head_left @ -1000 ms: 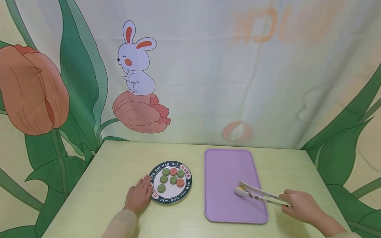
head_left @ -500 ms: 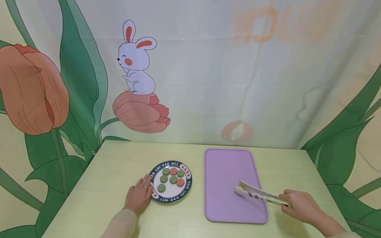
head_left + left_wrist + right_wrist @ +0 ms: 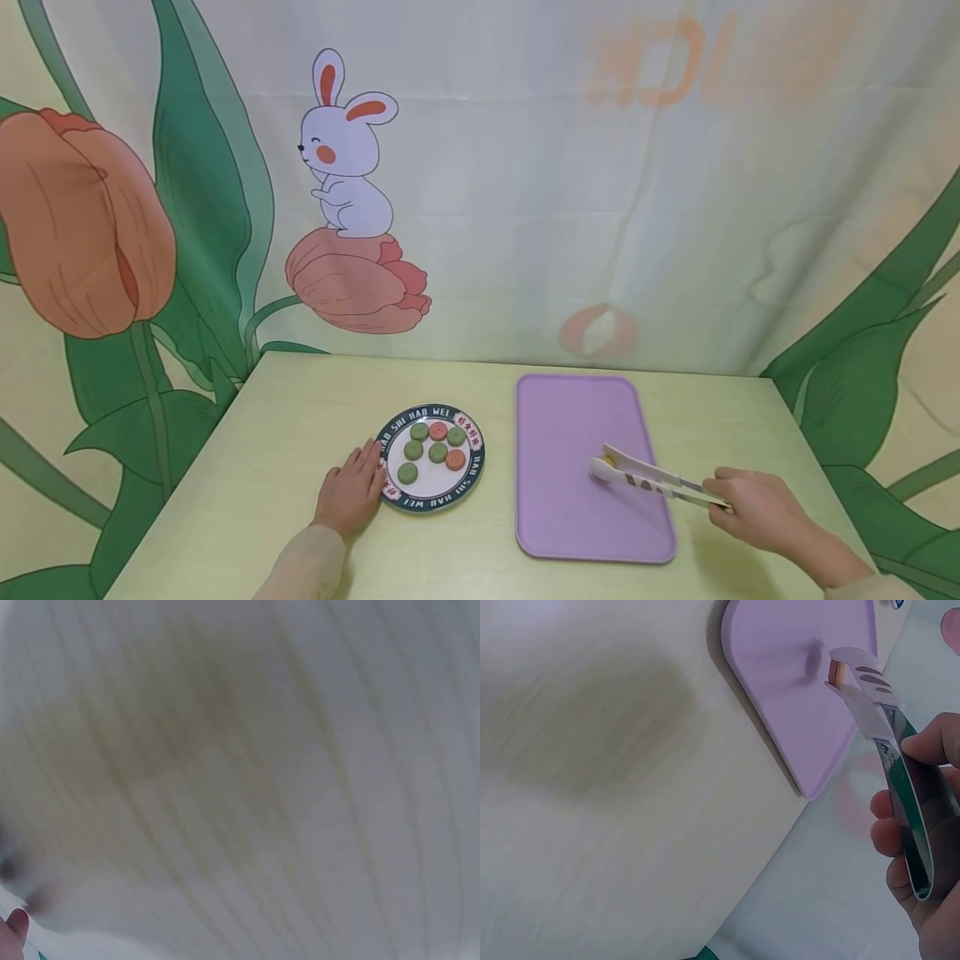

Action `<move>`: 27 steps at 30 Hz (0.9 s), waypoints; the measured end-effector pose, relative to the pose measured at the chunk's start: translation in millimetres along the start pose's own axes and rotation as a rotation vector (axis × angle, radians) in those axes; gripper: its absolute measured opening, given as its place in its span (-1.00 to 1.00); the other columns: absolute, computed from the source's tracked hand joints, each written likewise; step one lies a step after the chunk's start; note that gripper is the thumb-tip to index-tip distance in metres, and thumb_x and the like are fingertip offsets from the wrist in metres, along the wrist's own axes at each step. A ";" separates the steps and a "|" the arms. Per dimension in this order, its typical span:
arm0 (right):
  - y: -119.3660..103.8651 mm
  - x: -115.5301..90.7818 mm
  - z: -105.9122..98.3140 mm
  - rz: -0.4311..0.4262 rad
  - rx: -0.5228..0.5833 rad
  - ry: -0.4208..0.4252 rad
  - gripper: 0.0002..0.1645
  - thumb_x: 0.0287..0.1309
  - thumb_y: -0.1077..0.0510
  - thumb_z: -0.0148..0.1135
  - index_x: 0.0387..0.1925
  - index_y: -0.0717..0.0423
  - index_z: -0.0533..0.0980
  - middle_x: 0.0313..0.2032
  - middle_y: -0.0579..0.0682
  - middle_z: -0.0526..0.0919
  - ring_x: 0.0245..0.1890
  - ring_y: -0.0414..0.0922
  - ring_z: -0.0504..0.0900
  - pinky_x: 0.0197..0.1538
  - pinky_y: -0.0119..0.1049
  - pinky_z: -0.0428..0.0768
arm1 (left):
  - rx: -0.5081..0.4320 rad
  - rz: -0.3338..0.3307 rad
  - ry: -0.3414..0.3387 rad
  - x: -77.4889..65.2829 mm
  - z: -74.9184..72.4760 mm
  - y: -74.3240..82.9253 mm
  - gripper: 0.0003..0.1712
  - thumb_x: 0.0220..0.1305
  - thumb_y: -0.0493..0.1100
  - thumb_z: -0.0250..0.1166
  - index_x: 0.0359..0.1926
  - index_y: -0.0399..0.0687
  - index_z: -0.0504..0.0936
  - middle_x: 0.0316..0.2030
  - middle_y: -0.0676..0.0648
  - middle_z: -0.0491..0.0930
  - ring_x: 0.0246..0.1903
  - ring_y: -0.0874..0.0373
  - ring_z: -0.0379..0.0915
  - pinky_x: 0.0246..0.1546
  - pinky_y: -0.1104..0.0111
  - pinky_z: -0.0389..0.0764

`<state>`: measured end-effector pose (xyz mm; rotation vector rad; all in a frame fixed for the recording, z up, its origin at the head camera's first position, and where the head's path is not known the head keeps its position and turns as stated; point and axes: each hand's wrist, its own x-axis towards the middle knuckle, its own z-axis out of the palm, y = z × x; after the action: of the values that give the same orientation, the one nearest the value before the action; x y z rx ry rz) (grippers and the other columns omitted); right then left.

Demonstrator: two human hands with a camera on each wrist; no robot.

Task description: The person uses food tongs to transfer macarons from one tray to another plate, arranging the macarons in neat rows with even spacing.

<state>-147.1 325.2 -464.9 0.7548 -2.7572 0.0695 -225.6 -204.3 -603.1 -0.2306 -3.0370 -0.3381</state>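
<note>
In the head view my left hand (image 3: 349,490) lies on the table with its fingertips at the left rim of a round plate (image 3: 442,485). Small green discs (image 3: 407,472) and pink discs (image 3: 455,459), like biscuits, lie on that plate. My right hand (image 3: 761,510) grips a pair of tongs (image 3: 637,481) by the handle end. Between the white tong tips is a small yellow-orange piece (image 3: 836,673), clearest in the right wrist view. The tips are over the purple tray (image 3: 558,433). Of the left hand, only a fingertip (image 3: 16,924) shows in its wrist view.
A pale yellow table (image 3: 315,400) carries everything. Plate and tray stand side by side with a gap between them. Behind the table hangs a curtain (image 3: 495,208) printed with a rabbit and tulips.
The tongs and my right hand have risen slightly, the piece still between the tips. My left hand and the plate stay in place.
</note>
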 end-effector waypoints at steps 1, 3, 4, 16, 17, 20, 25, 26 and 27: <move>-0.1 0.3 -0.4 -0.004 -0.002 0.005 -0.74 -0.38 0.23 0.25 -0.72 -0.15 0.35 -0.71 -0.35 0.10 -0.71 -0.43 0.00 -0.69 -0.55 0.01 | 0.000 -0.001 -0.002 0.1 0.3 -0.1 -0.40 0.31 0.05 -0.15 0.30 -0.11 0.14 0.29 -0.11 0.16 0.24 -0.09 0.11 0.07 0.00 0.28; -0.3 0.9 -0.5 -0.012 -0.001 0.015 -0.74 -0.38 0.23 0.25 -0.72 -0.15 0.35 -0.71 -0.36 0.09 -0.71 -0.44 0.00 -0.69 -0.55 0.01 | -0.001 -0.002 -0.002 0.2 0.4 -0.2 -0.40 0.31 0.05 -0.15 0.30 -0.11 0.14 0.29 -0.11 0.16 0.24 -0.09 0.11 0.07 -0.01 0.27; -0.4 1.1 -0.6 -0.015 -0.001 0.017 -0.73 -0.38 0.23 0.25 -0.72 -0.16 0.34 -0.71 -0.36 0.09 -0.71 -0.44 0.00 -0.69 -0.55 0.00 | -0.001 -0.002 -0.004 0.2 0.4 0.0 -0.40 0.31 0.05 -0.15 0.30 -0.11 0.14 0.29 -0.11 0.15 0.24 -0.09 0.11 0.07 -0.01 0.27; -2.3 11.2 0.7 -0.055 0.007 0.053 -0.73 -0.39 0.22 0.25 -0.72 -0.15 0.33 -0.70 -0.35 0.10 -0.71 -0.44 -0.01 -0.70 -0.56 0.00 | -0.004 -0.005 -0.014 0.1 -0.7 -0.1 -0.40 0.31 0.05 -0.15 0.30 -0.11 0.14 0.29 -0.11 0.15 0.25 -0.10 0.09 0.07 -0.01 0.27; -2.5 12.1 0.7 -0.061 0.006 0.058 -0.72 -0.39 0.22 0.25 -0.72 -0.16 0.32 -0.70 -0.35 0.10 -0.71 -0.45 0.00 -0.70 -0.56 0.00 | -0.004 -0.006 -0.014 0.1 -0.6 -0.2 -0.40 0.31 0.05 -0.15 0.30 -0.11 0.14 0.29 -0.11 0.15 0.25 -0.10 0.09 0.08 -0.01 0.27; -3.4 14.4 0.6 -0.076 0.001 0.078 -0.71 -0.41 0.22 0.25 -0.73 -0.16 0.30 -0.70 -0.35 0.10 -0.72 -0.45 0.00 -0.71 -0.56 0.00 | -0.003 -0.007 -0.014 0.2 -0.1 -0.2 -0.40 0.31 0.06 -0.16 0.30 -0.11 0.14 0.29 -0.11 0.15 0.25 -0.10 0.10 0.07 -0.01 0.27; -6.0 17.3 -0.7 -0.084 0.001 0.085 -0.75 -0.41 0.22 0.24 -0.71 -0.14 0.34 -0.69 -0.35 0.12 -0.72 -0.46 0.02 -0.71 -0.57 0.01 | -0.001 -0.008 -0.013 0.2 0.5 -0.7 -0.40 0.31 0.06 -0.16 0.30 -0.12 0.14 0.29 -0.11 0.15 0.25 -0.10 0.10 0.07 -0.01 0.28; -6.9 18.2 -1.1 -0.086 0.003 0.086 -0.77 -0.40 0.22 0.24 -0.71 -0.13 0.36 -0.69 -0.35 0.12 -0.72 -0.46 0.02 -0.71 -0.57 0.02 | -0.003 -0.007 -0.012 0.2 0.5 -0.9 -0.40 0.31 0.06 -0.16 0.30 -0.12 0.14 0.29 -0.11 0.15 0.25 -0.10 0.10 0.07 -0.01 0.27; -8.1 19.2 -1.6 -0.088 0.010 0.088 -0.78 -0.40 0.22 0.24 -0.70 -0.12 0.38 -0.69 -0.35 0.13 -0.72 -0.46 0.03 -0.71 -0.57 0.02 | -0.004 -0.006 -0.010 0.1 0.5 -1.0 -0.40 0.31 0.06 -0.17 0.29 -0.12 0.14 0.29 -0.11 0.15 0.25 -0.10 0.10 0.07 -0.01 0.27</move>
<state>-158.4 308.9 -458.2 0.8539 -2.6392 0.0957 -225.9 -205.2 -603.8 -0.2243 -3.0480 -0.3447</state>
